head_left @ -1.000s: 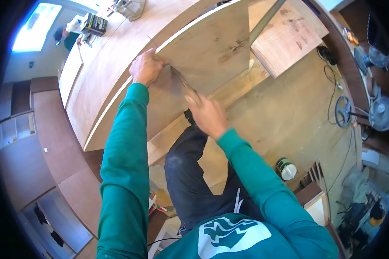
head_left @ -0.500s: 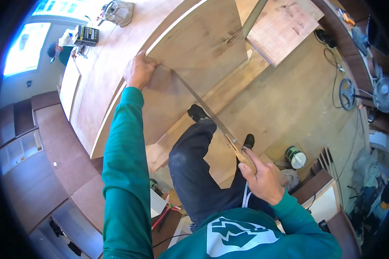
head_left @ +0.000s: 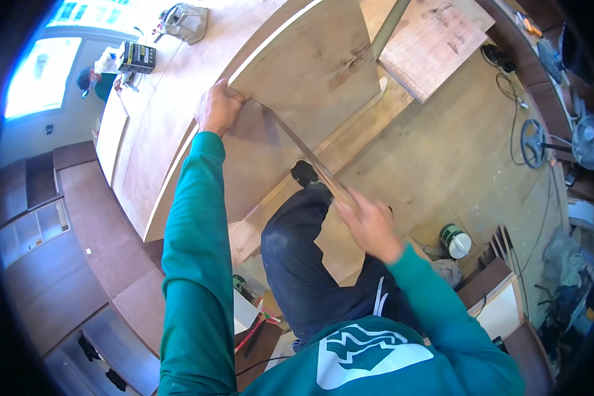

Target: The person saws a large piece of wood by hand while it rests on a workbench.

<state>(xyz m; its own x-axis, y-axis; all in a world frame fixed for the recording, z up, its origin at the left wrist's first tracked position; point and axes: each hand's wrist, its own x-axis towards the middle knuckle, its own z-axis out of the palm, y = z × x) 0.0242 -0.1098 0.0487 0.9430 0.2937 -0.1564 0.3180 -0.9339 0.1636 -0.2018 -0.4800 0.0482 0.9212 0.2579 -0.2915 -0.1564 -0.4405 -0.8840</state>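
Note:
My right hand (head_left: 375, 228) is closed round the wooden handle of a handsaw, slightly blurred. The saw's long, narrow blade (head_left: 300, 144) slants up and left to the curved plywood panel (head_left: 310, 63). Its far end meets the panel close to my left hand. My left hand (head_left: 221, 109) grips the panel's curved edge, with the fingers bent over it and partly hidden. The panel stands tilted in front of me, against a large plywood surface (head_left: 155, 112). Both arms wear green sleeves.
Another plywood board (head_left: 435, 49) lies at the upper right. A can (head_left: 454, 241) stands on the floor at the right, and a fan (head_left: 589, 142) lies beyond it. Over the far left surface, a person (head_left: 99, 84) bends beside a dark box (head_left: 137, 58). Brown cabinets (head_left: 105, 237) line the left.
My right hand has pushed the saw forward, up and left toward the panel. My left hand stays on the panel edge; the whole view has shifted slightly.

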